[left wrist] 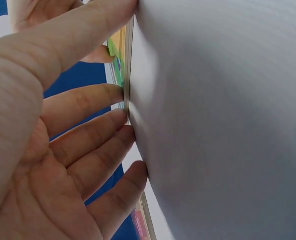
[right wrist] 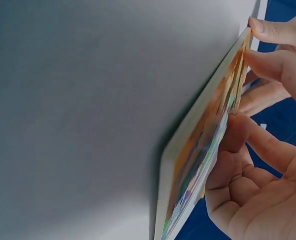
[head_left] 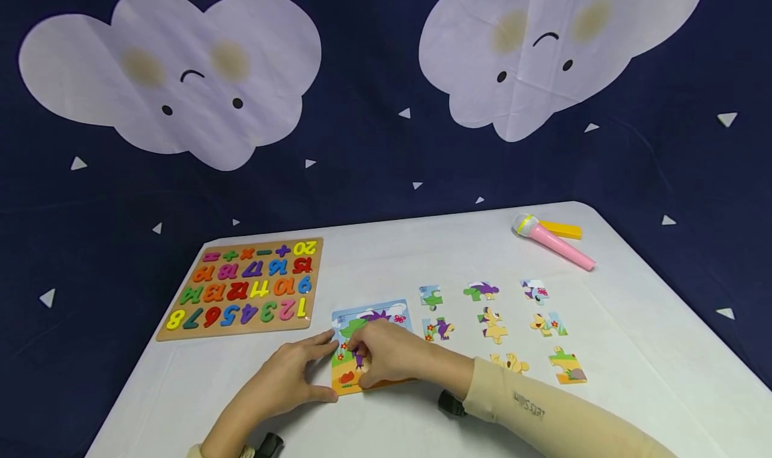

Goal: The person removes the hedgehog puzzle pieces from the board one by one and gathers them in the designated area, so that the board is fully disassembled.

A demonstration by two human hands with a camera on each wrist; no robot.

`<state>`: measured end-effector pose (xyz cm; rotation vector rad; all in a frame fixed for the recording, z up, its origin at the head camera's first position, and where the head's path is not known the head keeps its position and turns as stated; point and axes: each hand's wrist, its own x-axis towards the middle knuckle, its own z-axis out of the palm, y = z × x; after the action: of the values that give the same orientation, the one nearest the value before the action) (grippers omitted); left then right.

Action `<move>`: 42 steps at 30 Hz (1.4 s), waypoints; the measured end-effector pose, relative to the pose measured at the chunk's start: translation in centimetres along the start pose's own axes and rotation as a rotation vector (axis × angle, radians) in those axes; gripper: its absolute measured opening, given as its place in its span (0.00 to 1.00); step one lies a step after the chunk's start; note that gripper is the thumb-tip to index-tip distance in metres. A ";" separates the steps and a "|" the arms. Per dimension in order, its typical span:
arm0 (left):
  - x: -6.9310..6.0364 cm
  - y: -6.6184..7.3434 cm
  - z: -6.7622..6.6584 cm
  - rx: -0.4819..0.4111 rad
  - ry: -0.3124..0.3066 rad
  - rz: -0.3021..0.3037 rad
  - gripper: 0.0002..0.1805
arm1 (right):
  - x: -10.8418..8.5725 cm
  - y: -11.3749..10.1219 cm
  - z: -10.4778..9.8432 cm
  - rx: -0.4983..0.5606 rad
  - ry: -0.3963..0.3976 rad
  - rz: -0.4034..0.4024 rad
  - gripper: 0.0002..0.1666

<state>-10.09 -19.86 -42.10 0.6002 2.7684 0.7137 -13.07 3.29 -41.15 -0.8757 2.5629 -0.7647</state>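
Observation:
A square picture puzzle board (head_left: 344, 385) with a cartoon scene lies on the table. My left hand (head_left: 283, 379) rests at its left side, fingers spread and fairly straight. In the left wrist view, fingertips (left wrist: 116, 93) touch the board's edge and the table beside it. My right hand (head_left: 389, 352) reaches over the board and covers much of it. Its thumb and index finger pinch a puzzle piece (right wrist: 236, 82) at the board's surface; most of that piece is hidden. Loose jigsaw pieces lie to the right, among them a green one (head_left: 431, 297) and a yellow one (head_left: 493, 326).
A wooden number board (head_left: 241, 287) with coloured numerals lies at the left. At the back right are a pink toy microphone (head_left: 557, 245) and a yellow block (head_left: 563, 230). Further loose pieces (head_left: 567, 365) sit near the right sleeve. A dark blue cloud-print curtain (head_left: 362, 109) hangs behind.

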 end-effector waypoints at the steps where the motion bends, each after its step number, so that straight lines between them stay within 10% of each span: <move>1: 0.0 0.0 0.0 0.000 0.000 0.000 0.47 | -0.1 0.1 -0.1 0.005 0.001 -0.003 0.29; 24: -0.2 -0.1 -0.2 0.019 0.005 -0.055 0.48 | -9.8 6.4 -3.2 0.096 0.075 0.014 0.30; 42: -0.7 -0.4 -0.3 0.016 0.011 -0.070 0.49 | -11.6 7.8 -3.2 0.057 0.085 -0.008 0.28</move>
<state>-9.74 -20.63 -42.00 0.5007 2.7919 0.6826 -9.32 17.13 -41.61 -0.8531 2.5985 -0.8912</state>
